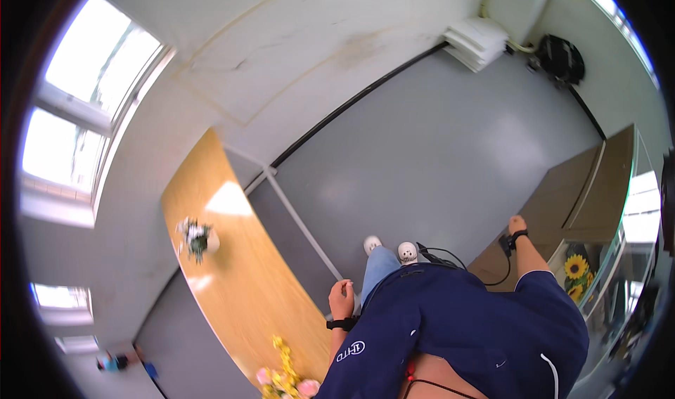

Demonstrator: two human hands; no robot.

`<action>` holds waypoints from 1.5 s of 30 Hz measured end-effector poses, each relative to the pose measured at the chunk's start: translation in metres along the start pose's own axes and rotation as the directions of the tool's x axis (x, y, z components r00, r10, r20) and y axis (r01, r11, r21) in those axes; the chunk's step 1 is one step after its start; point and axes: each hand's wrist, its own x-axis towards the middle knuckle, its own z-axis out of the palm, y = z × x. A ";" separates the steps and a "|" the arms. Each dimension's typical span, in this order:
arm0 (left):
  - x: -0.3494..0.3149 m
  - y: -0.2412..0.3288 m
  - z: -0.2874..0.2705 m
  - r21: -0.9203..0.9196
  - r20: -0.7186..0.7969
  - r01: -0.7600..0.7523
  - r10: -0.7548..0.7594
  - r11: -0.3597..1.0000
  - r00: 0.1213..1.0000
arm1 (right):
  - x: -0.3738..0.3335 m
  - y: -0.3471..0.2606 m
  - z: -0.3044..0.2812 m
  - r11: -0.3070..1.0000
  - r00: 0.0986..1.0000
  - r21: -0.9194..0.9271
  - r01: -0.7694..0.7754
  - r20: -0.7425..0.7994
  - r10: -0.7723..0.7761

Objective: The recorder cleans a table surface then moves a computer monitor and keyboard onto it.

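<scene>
My left hand point(342, 299) hangs beside the near edge of a long wooden tabletop point(249, 258), its fingers curled in loosely with nothing in them. My right hand point(517, 224) is held out to the right, close to a brown cabinet point(541, 209). It looks closed like a fist, and no object shows in it. Dark bands circle both wrists; from a small black device point(505, 244) at the right wrist, a black cable point(500, 281) runs toward my waist. On the tabletop stands a pale vase point(212, 241) with white flowers and green leaves point(195, 239).
Yellow and pink flowers point(285, 378) lie at the table's near end. Sunflowers point(576, 267) sit behind glass in the cabinet at right. White panels point(477, 42) and a black backpack point(560, 59) rest by the far wall. Grey floor point(422, 139) stretches between table and cabinet.
</scene>
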 end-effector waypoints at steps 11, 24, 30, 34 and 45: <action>0.256 0.019 0.029 -0.038 0.386 -0.182 0.183 0.983 0.904 | -0.195 0.005 0.245 0.987 0.486 -0.133 -0.096 0.859 0.163; 0.445 0.267 0.268 -0.032 0.881 -0.879 0.429 0.476 0.200 | -0.168 -0.139 0.059 0.571 0.715 0.547 -0.612 0.074 0.695; 0.423 0.316 0.381 -0.191 0.849 -0.677 0.465 0.711 0.250 | -0.266 -0.073 0.167 0.373 0.190 -0.145 -0.917 0.661 0.726; 0.476 0.264 0.433 0.001 0.997 -0.809 0.058 0.588 0.043 | -0.194 0.002 0.175 0.618 0.345 -0.252 -0.745 0.647 0.680; 0.524 0.275 0.627 0.238 0.961 -0.685 -0.270 0.688 0.063 | 0.128 0.032 -0.124 0.503 0.560 0.735 -0.456 -0.202 0.803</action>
